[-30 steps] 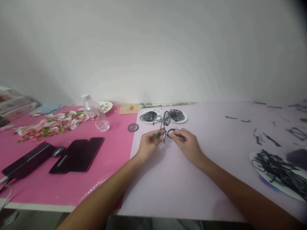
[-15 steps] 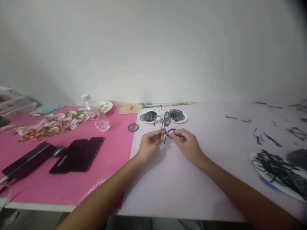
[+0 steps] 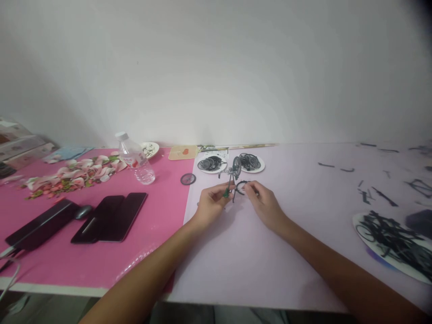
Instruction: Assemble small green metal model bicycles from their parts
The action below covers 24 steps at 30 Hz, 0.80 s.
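Right hand — free tabletop rightward, plate beyond

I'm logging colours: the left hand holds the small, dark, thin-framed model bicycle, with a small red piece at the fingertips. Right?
Not red: the head view shows a small green piece. The left hand does hold the small dark model bicycle.

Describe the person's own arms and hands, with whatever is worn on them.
The left hand and right hand are both bare, with no gloves. The left forearm and right forearm are uncovered too: no sleeve, watch or bracelet shows on either. No markings stand out, though fine detail on the fingers is too small to make out.
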Motion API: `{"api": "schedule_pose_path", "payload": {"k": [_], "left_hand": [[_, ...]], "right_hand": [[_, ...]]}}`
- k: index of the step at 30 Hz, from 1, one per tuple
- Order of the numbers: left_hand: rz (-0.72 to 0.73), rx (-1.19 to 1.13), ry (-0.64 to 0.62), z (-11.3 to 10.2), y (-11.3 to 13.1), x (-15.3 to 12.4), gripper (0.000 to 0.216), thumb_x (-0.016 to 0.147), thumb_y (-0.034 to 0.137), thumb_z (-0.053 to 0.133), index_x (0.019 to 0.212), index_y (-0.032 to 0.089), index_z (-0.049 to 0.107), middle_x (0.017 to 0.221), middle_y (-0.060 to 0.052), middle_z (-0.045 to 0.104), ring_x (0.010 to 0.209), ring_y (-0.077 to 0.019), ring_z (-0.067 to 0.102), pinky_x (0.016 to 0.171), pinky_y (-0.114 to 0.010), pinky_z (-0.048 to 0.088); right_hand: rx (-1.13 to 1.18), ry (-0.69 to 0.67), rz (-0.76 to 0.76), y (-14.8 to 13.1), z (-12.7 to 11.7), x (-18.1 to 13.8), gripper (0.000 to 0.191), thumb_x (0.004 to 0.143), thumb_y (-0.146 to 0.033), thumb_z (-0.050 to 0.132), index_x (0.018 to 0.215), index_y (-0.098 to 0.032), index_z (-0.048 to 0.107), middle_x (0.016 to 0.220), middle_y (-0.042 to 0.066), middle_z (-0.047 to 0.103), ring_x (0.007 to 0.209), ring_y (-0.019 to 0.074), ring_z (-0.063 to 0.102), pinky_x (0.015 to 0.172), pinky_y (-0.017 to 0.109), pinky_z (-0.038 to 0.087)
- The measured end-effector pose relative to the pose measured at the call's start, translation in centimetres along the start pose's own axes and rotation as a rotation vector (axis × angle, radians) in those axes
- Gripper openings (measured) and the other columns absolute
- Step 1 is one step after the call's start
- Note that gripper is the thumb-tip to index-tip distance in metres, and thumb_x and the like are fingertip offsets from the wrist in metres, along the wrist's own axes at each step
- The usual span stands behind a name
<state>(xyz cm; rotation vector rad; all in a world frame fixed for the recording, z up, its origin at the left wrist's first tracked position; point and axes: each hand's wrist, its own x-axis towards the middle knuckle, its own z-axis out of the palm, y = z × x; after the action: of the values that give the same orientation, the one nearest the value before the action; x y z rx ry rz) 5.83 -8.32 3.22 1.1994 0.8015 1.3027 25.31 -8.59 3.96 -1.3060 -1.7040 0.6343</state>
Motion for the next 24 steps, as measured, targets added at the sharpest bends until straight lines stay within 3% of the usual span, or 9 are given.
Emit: {"api": "schedule_pose_path", "payload": {"k": [5,12,19,24], "left_hand": [[0.021,0.003,-0.016,0.0,-0.1,-0.1,0.034,0.078,0.034,0.088,0.106,0.017,0.083,0.132,-0.017,0.073,0.13,-0.0334,0.065,0.117,-0.049,0.046],[0.068,0.046,-0.032,-0.1,0.0,0.0,0.029,0.079,0.033,0.086,0.105,0.018,0.083,0.134,-0.017,0.071,0.127,-0.0319,0.066,0.112,-0.046,0.05],[0.044,0.116,0.075,-0.2,0.0,0.2,0.03,0.082,0.035,0.083,0.105,0.016,0.082,0.133,-0.017,0.07,0.117,-0.0302,0.07,0.096,-0.041,0.058],[-0.084,0.1,0.105,-0.3,0.1,0.1,0.038,0.084,0.039,0.082,0.113,0.015,0.077,0.12,-0.016,0.077,0.108,-0.0296,0.074,0.094,-0.04,0.058]], "right_hand": [[-0.099,-0.03,0.005,-0.3,-0.4,0.1,0.049,0.105,-0.056,0.043,0.073,-0.022,0.059,0.065,0.001,0.061,0.062,0.019,0.056,0.061,0.032,0.042],[-0.051,0.001,-0.009,0.4,0.0,0.3,0.042,0.099,-0.057,0.056,0.077,-0.022,0.061,0.072,0.002,0.065,0.063,0.0178,0.054,0.061,0.031,0.044],[-0.01,-0.022,-0.042,1.0,0.2,0.4,0.029,0.099,-0.051,0.059,0.097,-0.023,0.067,0.099,0.007,0.073,0.087,0.0229,0.066,0.078,0.035,0.052],[0.06,0.068,0.061,1.1,0.0,0.3,0.04,0.103,-0.059,0.045,0.092,-0.024,0.057,0.093,0.007,0.068,0.077,0.0205,0.062,0.064,0.032,0.052]]}}
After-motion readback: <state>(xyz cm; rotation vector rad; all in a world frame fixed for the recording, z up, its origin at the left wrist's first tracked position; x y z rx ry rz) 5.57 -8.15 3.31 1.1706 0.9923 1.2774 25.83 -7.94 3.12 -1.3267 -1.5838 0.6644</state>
